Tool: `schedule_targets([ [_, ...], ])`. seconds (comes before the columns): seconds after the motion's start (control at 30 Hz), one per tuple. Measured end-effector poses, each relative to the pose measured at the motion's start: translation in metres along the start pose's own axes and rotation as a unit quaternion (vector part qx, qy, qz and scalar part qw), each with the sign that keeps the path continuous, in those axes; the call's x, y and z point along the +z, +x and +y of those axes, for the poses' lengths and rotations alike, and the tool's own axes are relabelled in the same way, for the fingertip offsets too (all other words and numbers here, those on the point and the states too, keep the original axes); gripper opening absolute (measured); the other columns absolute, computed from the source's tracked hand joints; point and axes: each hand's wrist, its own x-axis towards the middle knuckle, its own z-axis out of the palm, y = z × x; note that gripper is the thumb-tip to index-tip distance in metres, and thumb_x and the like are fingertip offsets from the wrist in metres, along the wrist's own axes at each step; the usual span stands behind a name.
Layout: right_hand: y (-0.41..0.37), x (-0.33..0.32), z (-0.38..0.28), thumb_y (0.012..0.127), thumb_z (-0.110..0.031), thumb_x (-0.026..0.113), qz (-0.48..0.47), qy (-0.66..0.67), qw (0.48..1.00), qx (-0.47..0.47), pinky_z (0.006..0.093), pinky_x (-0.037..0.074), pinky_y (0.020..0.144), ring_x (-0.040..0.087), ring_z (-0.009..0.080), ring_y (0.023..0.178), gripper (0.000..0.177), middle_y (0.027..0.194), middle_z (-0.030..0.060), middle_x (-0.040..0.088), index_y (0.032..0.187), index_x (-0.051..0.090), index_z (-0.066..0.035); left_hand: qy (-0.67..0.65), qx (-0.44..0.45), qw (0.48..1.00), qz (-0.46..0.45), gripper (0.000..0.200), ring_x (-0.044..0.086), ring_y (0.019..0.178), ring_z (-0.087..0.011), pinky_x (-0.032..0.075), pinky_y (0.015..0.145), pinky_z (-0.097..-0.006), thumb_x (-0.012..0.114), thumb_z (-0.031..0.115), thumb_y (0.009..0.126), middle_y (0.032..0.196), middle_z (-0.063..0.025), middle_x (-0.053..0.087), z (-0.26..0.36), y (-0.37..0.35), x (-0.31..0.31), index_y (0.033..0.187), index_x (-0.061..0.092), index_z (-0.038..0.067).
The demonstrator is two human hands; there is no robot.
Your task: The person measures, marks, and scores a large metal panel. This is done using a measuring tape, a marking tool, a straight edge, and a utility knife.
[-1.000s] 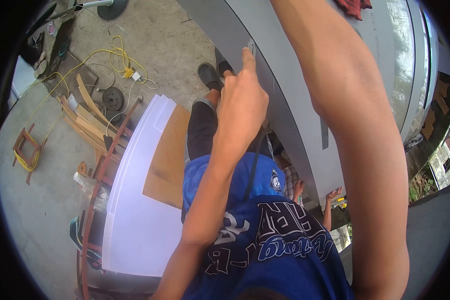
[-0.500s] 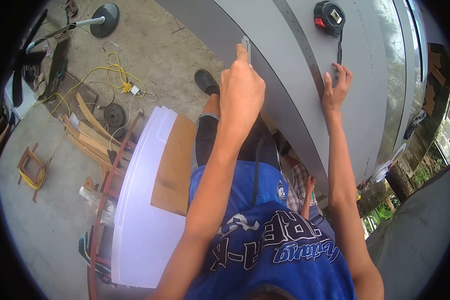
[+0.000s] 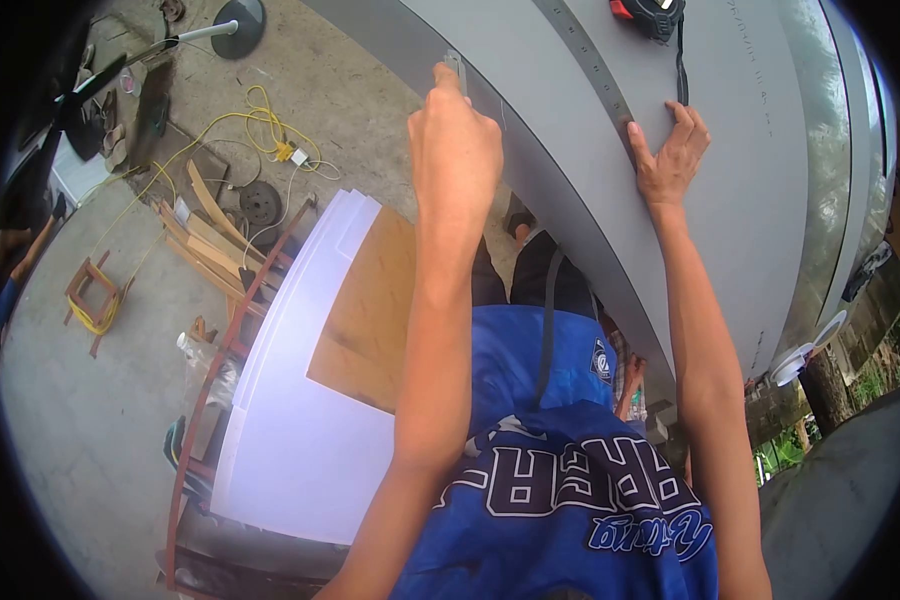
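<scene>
A large grey panel (image 3: 750, 190) lies flat in front of me, its near edge curving across the view. My left hand (image 3: 455, 150) is closed around a small metal cutter (image 3: 454, 66), whose tip rests on the panel near that edge. My right hand (image 3: 670, 155) lies with its fingers spread on the panel, touching a long steel ruler (image 3: 590, 70) that runs along the surface. Just beyond my right hand, a black and red tape measure (image 3: 650, 12) sits on the panel with its strap trailing towards my fingers.
A stack of white sheets (image 3: 300, 420) with a brown plywood board (image 3: 370, 310) on top stands to my left. Wood offcuts (image 3: 205, 240), a yellow cord (image 3: 260, 125), a fan stand (image 3: 235, 20) and a small stool (image 3: 90, 295) litter the concrete. Another person's hand (image 3: 630, 380) shows under the panel.
My right arm has pulled back from across the view, and that hand now rests by the ruler. My left hand has slid the cutter farther along the panel. The view has shifted slightly.
</scene>
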Motion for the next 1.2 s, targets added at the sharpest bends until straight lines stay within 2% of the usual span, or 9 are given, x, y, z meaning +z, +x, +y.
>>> schedule_targets([
  [0.13, 0.002, 0.000, -0.001, 0.079, -0.050, 0.074, 0.014, 0.008, 1.000, -0.013, 0.0460, 0.037, 0.102, 0.040, 0.0326, 0.119, 0.067, 0.127, 0.0111, 0.045, 0.127, 0.050, -0.009, 0.013, 0.006, 0.999, 0.049, 0.040, 0.068, 0.088, -0.0438, 0.053, 0.079, -0.0493, 0.045, -0.009, 0.081, 0.087, -0.0315, 0.067, -0.001, -0.006, 0.013, 0.120, 0.050, -0.016],
  [0.23, 0.002, 0.001, 0.001, 0.077, -0.052, 0.075, 0.008, -0.001, 1.000, -0.009, 0.0457, 0.038, 0.102, 0.040, 0.0324, 0.119, 0.069, 0.127, 0.0100, 0.045, 0.126, 0.050, -0.010, -0.010, -0.085, 0.996, -0.036, 0.049, 0.063, 0.110, -0.0421, 0.048, 0.095, -0.0455, 0.042, 0.003, 0.093, 0.110, -0.0348, 0.064, 0.015, -0.006, 0.002, 0.141, 0.043, -0.008],
  [0.53, 0.001, -0.001, -0.003, 0.072, -0.053, 0.077, 0.006, 0.027, 0.999, 0.021, 0.0465, 0.041, 0.098, 0.041, 0.0325, 0.118, 0.072, 0.126, 0.0089, 0.044, 0.125, 0.050, -0.013, 0.046, -0.056, 0.997, -0.022, 0.050, 0.061, 0.114, -0.0426, 0.046, 0.096, -0.0447, 0.042, 0.004, 0.094, 0.119, -0.0350, 0.061, 0.011, -0.004, 0.005, 0.143, 0.041, -0.008],
  [0.67, 0.002, -0.011, -0.004, 0.071, -0.053, 0.077, -0.003, 0.063, 0.998, 0.028, 0.0459, 0.042, 0.099, 0.044, 0.0325, 0.118, 0.071, 0.127, 0.0117, 0.045, 0.123, 0.054, -0.011, 0.048, -0.048, 0.997, -0.038, 0.051, 0.066, 0.097, -0.0451, 0.050, 0.082, -0.0504, 0.042, -0.003, 0.089, 0.099, -0.0349, 0.065, 0.002, 0.002, 0.006, 0.139, 0.041, -0.012],
  [0.77, 0.006, -0.025, 0.031, 0.079, -0.049, 0.074, 0.067, 0.368, 0.924, 0.075, 0.0458, 0.040, 0.103, 0.046, 0.0334, 0.122, 0.060, 0.128, 0.0156, 0.047, 0.119, 0.059, -0.006, 0.017, -0.028, 0.999, -0.018, 0.051, 0.067, 0.096, -0.0429, 0.050, 0.079, -0.0497, 0.043, 0.000, 0.093, 0.099, -0.0332, 0.067, 0.004, 0.006, 0.014, 0.142, 0.038, -0.011],
  [0.87, 0.030, -0.059, 0.148, 0.093, -0.039, 0.064, 0.193, 0.039, 0.964, 0.177, 0.0467, 0.035, 0.110, 0.041, 0.0401, 0.131, 0.053, 0.140, 0.0254, 0.042, 0.128, 0.056, 0.000, 0.023, -0.065, 0.997, -0.032, 0.050, 0.070, 0.087, -0.0362, 0.051, 0.075, -0.0450, 0.042, 0.002, 0.095, 0.094, -0.0299, 0.068, -0.001, 0.002, 0.011, 0.143, 0.037, -0.010],
  [0.97, 0.013, -0.077, 0.282, 0.090, -0.057, 0.062, 0.179, -0.102, 0.941, 0.269, 0.0466, 0.035, 0.110, 0.039, 0.0416, 0.134, 0.077, 0.144, 0.0275, 0.038, 0.138, 0.048, 0.002, 0.035, -0.072, 0.996, -0.029, 0.050, 0.069, 0.071, -0.0281, 0.051, 0.067, -0.0395, 0.043, 0.003, 0.095, 0.084, -0.0253, 0.068, -0.003, -0.002, 0.006, 0.143, 0.039, -0.010],
  [1.07, 0.006, -0.076, 0.325, 0.088, -0.064, 0.060, 0.180, -0.105, 0.937, 0.280, 0.0452, 0.036, 0.110, 0.040, 0.0362, 0.135, 0.080, 0.141, 0.0224, 0.045, 0.137, 0.051, -0.002, -0.004, -0.072, 0.997, -0.034, 0.053, 0.037, 0.045, -0.0069, 0.029, 0.037, -0.0267, 0.040, 0.007, 0.100, 0.063, -0.0011, 0.048, -0.012, 0.003, 0.008, 0.152, 0.031, 0.002],
  [1.2, 0.004, -0.082, 0.321, 0.082, -0.070, 0.061, 0.174, -0.116, 0.929, 0.306, 0.0473, 0.030, 0.113, 0.038, 0.0330, 0.137, 0.086, 0.143, 0.0168, 0.046, 0.137, 0.053, -0.005, -0.011, -0.099, 0.994, -0.039, 0.054, 0.038, 0.045, -0.0060, 0.029, 0.036, -0.0254, 0.041, 0.007, 0.099, 0.065, -0.0018, 0.050, -0.002, 0.000, 0.006, 0.152, 0.031, 0.003],
])
